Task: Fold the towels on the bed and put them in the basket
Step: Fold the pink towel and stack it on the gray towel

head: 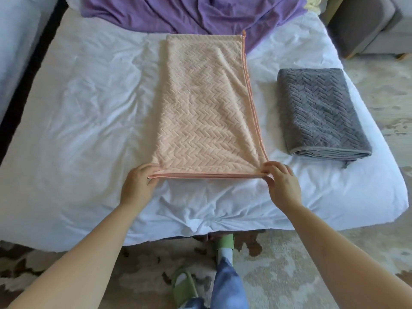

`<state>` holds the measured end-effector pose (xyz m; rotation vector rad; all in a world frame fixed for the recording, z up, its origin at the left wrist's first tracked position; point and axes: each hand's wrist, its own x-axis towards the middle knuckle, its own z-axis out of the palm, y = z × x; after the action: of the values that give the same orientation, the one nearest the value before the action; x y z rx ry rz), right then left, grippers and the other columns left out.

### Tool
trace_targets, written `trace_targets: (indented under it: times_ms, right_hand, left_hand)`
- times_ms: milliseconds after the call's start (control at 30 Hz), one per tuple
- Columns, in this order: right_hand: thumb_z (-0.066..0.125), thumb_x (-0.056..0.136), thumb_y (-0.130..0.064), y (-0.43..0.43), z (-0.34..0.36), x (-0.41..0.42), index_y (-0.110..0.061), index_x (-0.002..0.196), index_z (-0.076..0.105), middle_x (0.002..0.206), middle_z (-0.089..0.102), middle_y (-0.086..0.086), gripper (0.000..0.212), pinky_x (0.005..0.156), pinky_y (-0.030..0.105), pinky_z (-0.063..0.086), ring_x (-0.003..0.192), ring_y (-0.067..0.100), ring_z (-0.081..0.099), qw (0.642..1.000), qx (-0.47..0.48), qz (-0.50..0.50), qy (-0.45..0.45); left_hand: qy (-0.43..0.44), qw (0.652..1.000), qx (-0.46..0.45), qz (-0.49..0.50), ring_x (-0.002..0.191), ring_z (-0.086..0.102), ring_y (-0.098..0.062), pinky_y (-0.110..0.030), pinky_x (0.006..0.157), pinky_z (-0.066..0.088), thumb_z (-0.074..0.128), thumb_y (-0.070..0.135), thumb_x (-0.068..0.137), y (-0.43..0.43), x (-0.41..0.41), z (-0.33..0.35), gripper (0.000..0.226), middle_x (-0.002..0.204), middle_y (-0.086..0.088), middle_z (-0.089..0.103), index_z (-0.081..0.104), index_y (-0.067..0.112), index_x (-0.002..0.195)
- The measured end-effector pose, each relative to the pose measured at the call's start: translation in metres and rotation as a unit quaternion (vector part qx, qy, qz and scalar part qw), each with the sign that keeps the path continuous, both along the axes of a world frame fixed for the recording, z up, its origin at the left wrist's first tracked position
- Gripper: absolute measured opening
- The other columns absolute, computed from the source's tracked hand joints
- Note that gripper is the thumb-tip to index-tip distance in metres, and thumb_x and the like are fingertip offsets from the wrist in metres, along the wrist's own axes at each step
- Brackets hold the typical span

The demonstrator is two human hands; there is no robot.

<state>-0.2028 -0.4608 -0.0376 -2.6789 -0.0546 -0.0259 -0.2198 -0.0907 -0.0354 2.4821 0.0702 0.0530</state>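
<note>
Left hand (138, 182): pinching the near left corner of the peach towel (205, 108), fingers curled over the doubled hem.
Right hand (282, 182): pinching the near right corner, fingertips closed on the edge.
Peach towel: folded lengthwise, flat on mid-bed (78, 130) (white cover); long axis near to far, short near edge stretched between both hands, far right corner reaching the purple sheet (189, 12).
Grey towel (321, 112): folded thick, right of the peach one, apart from it.
</note>
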Motion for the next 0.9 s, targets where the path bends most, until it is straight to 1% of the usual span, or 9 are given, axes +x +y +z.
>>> trace_targets:
  times_ms: [67, 167, 267, 367, 433, 500, 633, 733, 900]
  right_hand:
    - [0.068, 0.083, -0.006, -0.003, 0.011, -0.001, -0.004, 0.098, 0.068, 0.124, 0.062, 0.008, 0.015, 0.095, 0.045, 0.045, 0.119, 0.033, 0.052, 1.0, 0.009, 0.029, 0.002]
    - [0.066, 0.085, -0.004, -0.006, 0.026, -0.001, 0.002, 0.099, 0.064, 0.134, 0.054, 0.013, 0.015, 0.109, 0.043, 0.033, 0.131, 0.032, 0.041, 0.996, 0.078, 0.027, 0.036]
    - [0.063, 0.088, -0.007, -0.008, 0.043, 0.009, -0.002, 0.095, 0.062, 0.133, 0.054, 0.009, 0.009, 0.111, 0.039, 0.029, 0.134, 0.025, 0.038, 0.989, 0.142, 0.026, 0.045]
    - [0.058, 0.089, -0.006, -0.003, 0.059, 0.039, -0.004, 0.102, 0.064, 0.113, 0.06, -0.002, 0.014, 0.102, 0.029, 0.033, 0.125, 0.018, 0.045, 0.981, 0.184, -0.005, 0.061]
    - [0.055, 0.088, -0.01, 0.001, 0.066, 0.07, -0.01, 0.094, 0.062, 0.091, 0.061, -0.005, 0.009, 0.08, 0.029, 0.042, 0.098, 0.019, 0.055, 0.975, 0.209, -0.036, 0.074]
    - [0.054, 0.089, -0.015, 0.004, 0.067, 0.106, -0.015, 0.088, 0.056, 0.078, 0.056, -0.007, 0.003, 0.064, 0.026, 0.039, 0.079, 0.018, 0.051, 0.969, 0.228, -0.054, 0.077]
    - [0.05, 0.093, -0.02, 0.012, 0.055, 0.184, -0.018, 0.097, 0.056, 0.088, 0.057, -0.007, 0.007, 0.063, 0.019, 0.032, 0.084, 0.013, 0.05, 0.964, 0.243, -0.084, 0.073]
    - [0.052, 0.094, -0.029, 0.016, 0.04, 0.243, -0.022, 0.102, 0.058, 0.095, 0.058, -0.007, 0.012, 0.07, 0.018, 0.033, 0.088, 0.011, 0.051, 0.958, 0.256, -0.098, 0.083]
    - [0.049, 0.095, -0.04, 0.017, 0.004, 0.305, -0.023, 0.114, 0.056, 0.103, 0.06, -0.004, 0.026, 0.058, 0.019, 0.039, 0.076, 0.001, 0.054, 0.931, 0.294, -0.13, 0.175]
  left_hand:
    - [0.007, 1.0, 0.003, -0.018, 0.095, 0.065, -0.034, -0.044, 0.086, 0.049, 0.07, -0.006, 0.076, 0.009, 0.001, 0.014, 0.026, 0.102, -0.012, 0.071, 0.073, 0.005, 0.099]
    - [-0.004, 0.997, 0.024, -0.07, 0.092, 0.066, -0.022, -0.036, 0.084, 0.038, 0.072, 0.016, 0.08, 0.017, -0.003, 0.036, 0.013, 0.097, -0.004, 0.073, 0.076, 0.01, 0.091]
    - [0.003, 0.996, 0.022, -0.084, 0.093, 0.057, -0.005, -0.028, 0.086, 0.032, 0.063, 0.03, 0.08, 0.02, -0.002, 0.059, 0.023, 0.101, 0.006, 0.07, 0.076, 0.015, 0.091]
    - [-0.002, 0.996, -0.04, -0.078, 0.094, 0.066, -0.016, -0.028, 0.09, 0.044, 0.068, 0.014, 0.086, 0.021, 0.024, 0.073, 0.013, 0.101, -0.003, 0.072, 0.074, 0.007, 0.096]
    - [0.034, 0.994, -0.098, -0.028, 0.086, 0.064, -0.007, -0.009, 0.078, 0.042, 0.063, 0.01, 0.09, 0.016, 0.051, 0.076, 0.01, 0.092, -0.003, 0.07, 0.071, 0.007, 0.094]
    - [0.061, 0.988, -0.135, 0.045, 0.078, 0.058, 0.002, -0.001, 0.066, 0.036, 0.057, 0.017, 0.094, 0.01, 0.083, 0.074, 0.008, 0.085, 0.004, 0.063, 0.064, 0.015, 0.091]
    - [0.062, 0.987, -0.106, 0.106, 0.086, 0.052, -0.015, -0.015, 0.062, 0.033, 0.047, 0.026, 0.099, 0.0, 0.16, 0.061, 0.02, 0.093, -0.001, 0.058, 0.059, 0.01, 0.102]
    - [0.06, 0.982, -0.094, 0.156, 0.087, 0.051, -0.017, -0.02, 0.069, 0.031, 0.043, 0.029, 0.099, -0.003, 0.22, 0.046, 0.025, 0.097, -0.002, 0.057, 0.058, 0.011, 0.107]
    - [0.082, 0.963, -0.101, 0.237, 0.105, 0.053, -0.017, -0.023, 0.084, 0.037, 0.046, 0.027, 0.097, 0.001, 0.281, 0.004, 0.028, 0.122, -0.005, 0.055, 0.053, 0.016, 0.122]
